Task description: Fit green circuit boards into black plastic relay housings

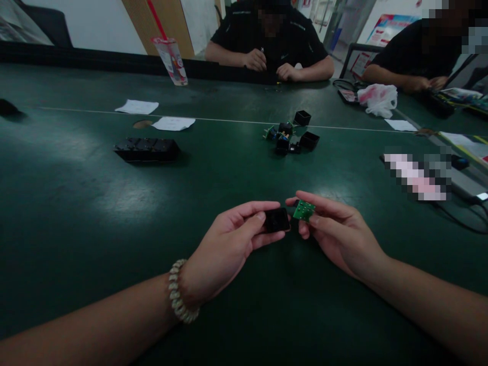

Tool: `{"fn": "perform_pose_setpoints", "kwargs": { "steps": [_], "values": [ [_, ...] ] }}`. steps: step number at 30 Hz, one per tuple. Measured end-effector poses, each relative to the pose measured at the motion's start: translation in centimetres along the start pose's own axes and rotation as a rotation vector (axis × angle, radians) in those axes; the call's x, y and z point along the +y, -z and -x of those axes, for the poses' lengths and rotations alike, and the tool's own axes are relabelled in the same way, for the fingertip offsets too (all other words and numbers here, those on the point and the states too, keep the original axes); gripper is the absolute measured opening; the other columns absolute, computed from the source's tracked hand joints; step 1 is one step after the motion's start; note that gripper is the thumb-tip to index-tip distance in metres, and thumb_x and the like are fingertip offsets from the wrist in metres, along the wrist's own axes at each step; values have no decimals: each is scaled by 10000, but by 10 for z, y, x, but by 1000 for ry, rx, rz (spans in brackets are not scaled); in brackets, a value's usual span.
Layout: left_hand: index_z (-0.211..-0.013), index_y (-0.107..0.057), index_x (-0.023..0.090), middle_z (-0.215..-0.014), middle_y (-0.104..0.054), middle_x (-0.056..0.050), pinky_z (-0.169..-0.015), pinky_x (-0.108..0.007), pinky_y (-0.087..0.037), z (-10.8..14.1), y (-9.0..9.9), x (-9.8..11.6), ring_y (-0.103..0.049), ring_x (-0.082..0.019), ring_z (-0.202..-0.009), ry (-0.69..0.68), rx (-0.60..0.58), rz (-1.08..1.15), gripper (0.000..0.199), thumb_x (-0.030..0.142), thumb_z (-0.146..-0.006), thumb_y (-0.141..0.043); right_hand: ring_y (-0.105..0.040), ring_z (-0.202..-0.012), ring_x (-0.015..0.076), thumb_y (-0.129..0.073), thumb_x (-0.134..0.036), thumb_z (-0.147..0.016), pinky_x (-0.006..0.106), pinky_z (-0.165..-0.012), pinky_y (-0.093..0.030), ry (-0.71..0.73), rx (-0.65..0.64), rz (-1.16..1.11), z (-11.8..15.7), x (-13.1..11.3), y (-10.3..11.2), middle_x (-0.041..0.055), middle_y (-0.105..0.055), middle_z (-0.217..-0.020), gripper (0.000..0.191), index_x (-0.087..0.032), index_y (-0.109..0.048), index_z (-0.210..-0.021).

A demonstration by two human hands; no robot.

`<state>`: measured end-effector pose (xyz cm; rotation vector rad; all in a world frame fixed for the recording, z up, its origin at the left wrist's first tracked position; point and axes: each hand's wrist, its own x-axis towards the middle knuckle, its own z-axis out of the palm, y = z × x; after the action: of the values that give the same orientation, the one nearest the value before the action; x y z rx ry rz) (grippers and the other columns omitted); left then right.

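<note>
My left hand (pixel 240 229), with a beaded bracelet at the wrist, is closed around a small black plastic case (pixel 277 220). The case's dark side faces up toward me. Just to its right, my right hand (pixel 339 226) pinches a small green circuit board (pixel 304 210) between thumb and fingers. Solder points dot the board's upper face, and a dark part shows at its left edge. Board and case are very close together; whether they touch I cannot tell. Both hands are above the green table (pixel 236 290).
Farther back lies a cluster of black boxes (pixel 309 141) and small boards. A row of joined black cases (pixel 147 150) stands left, near paper slips (pixel 173 123). A cup with a straw (pixel 171 61), a plastic bag (pixel 378 100) and two seated people are across the table.
</note>
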<state>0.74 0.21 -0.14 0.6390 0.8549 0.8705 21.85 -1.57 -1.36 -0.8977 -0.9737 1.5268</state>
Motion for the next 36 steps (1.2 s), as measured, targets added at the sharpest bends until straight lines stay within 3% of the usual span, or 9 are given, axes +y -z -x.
{"fn": "perform_pose_setpoints", "kwargs": {
  "steps": [4,10,16,23,31,36],
  "values": [
    [-1060,-845,150,-1225,-836,-117,-892,-303,-691,1,-1,0,-812,-225,-1060,2,5,3,311,31,-1037,-559,-694,-717,105,-795,-95,-834,256,-638,-577,14,25,60,1,4,2,49,-842,-1144,424,-354,-849,-1165],
    [-1046,-852,162,-1178,-848,-107,-897,-299,-690,0,1,-1,-813,-210,-1035,-16,-23,1,303,42,-1035,-573,-668,-688,91,-819,-129,-805,214,-605,-543,13,69,76,0,5,0,45,-854,-1060,297,-319,-884,-1023],
    [-1053,-852,166,-1181,-846,-110,-892,-294,-690,0,1,-1,-811,-206,-1033,-6,-16,-8,310,45,-1040,-566,-655,-642,77,-834,-156,-810,190,-571,-521,-1,59,50,-1,1,-2,46,-847,-967,229,-281,-885,-995],
    [-1040,-851,160,-1127,-849,-102,-875,-279,-682,1,1,-1,-807,-185,-976,-11,-13,4,286,42,-1023,-591,-743,-676,138,-803,-212,-883,266,-598,-616,23,-1,-1,-1,4,0,47,-819,-926,153,-248,-858,-1021],
    [-1050,-848,160,-1143,-843,-115,-931,-346,-671,2,-2,0,-798,-211,-1004,-5,17,-17,276,45,-1014,-599,-714,-557,106,-712,-187,-944,234,-480,-591,26,-10,29,1,4,0,14,-792,-982,194,-275,-781,-1103],
    [-1027,-856,170,-1116,-847,-94,-880,-292,-677,1,-2,0,-798,-188,-986,-9,0,2,307,39,-1027,-579,-713,-570,95,-699,-159,-933,222,-487,-571,40,-11,56,1,5,0,35,-797,-1069,153,-254,-774,-1027]
  ]
}}
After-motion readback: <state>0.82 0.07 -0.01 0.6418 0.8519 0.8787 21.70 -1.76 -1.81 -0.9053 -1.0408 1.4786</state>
